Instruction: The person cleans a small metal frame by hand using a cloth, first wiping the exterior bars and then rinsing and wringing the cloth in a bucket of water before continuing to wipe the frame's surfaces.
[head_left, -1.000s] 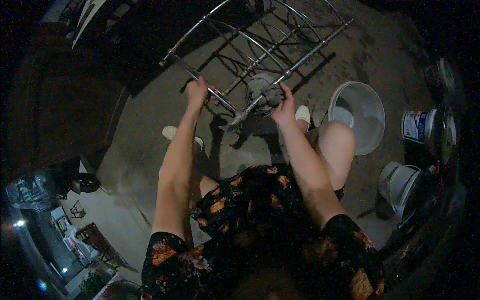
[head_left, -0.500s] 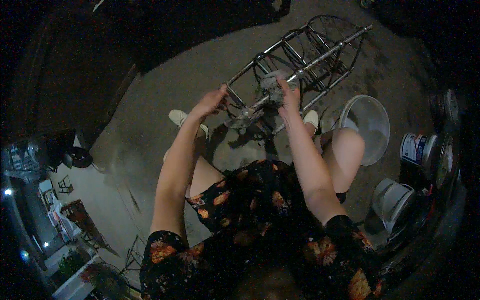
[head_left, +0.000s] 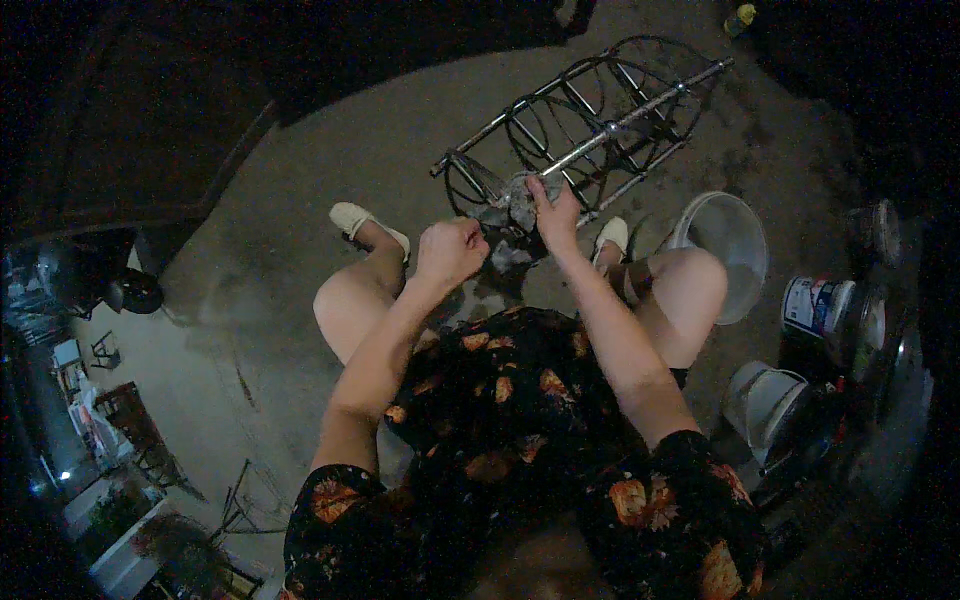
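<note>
A metal rack [head_left: 580, 155] of shiny tubes with dark curved bars lies slanted in front of me, running away to the far right. My right hand [head_left: 556, 215] is closed on a grey rag [head_left: 522, 200], pressed around the near part of one long tube. Close beside the rack's near end, my left hand [head_left: 452, 252] is curled into a fist. Whatever its fingers hold, if anything, is hidden. Part of the rag reaches toward that hand, but I cannot tell whether they touch.
Right of my knee stands a translucent bucket [head_left: 745, 255]. Beyond it are a labelled white tub [head_left: 815, 305] and a white pail [head_left: 765, 405]. A yellow container [head_left: 740, 20] is at the far right. Wet marks spot the concrete floor [head_left: 330, 150]. A wooden chair [head_left: 140, 430] appears at left.
My left hand has left the rack's near corner and come nearer to me, now curled. My right hand and the rag have slid down the tube toward its near end.
</note>
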